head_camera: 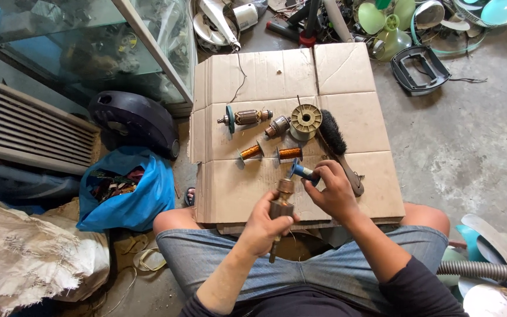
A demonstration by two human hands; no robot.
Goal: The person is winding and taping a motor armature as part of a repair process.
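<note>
A motor armature (280, 206) is gripped upright in the left hand (263, 226) above the flattened cardboard (347, 76), while a small blue tool (302, 171) is pinched against its top by the right hand (333, 191).

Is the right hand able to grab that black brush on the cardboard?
Probably yes. The brush lies just beside the right hand with nothing between, but its fingers already pinch a small blue spool.

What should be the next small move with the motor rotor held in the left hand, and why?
Probably bring the blue spool in the right hand closer to the top end of the rotor. The left hand holds the rotor upright, and the spool sits just beside its upper end, so the two nearly meet.
</note>
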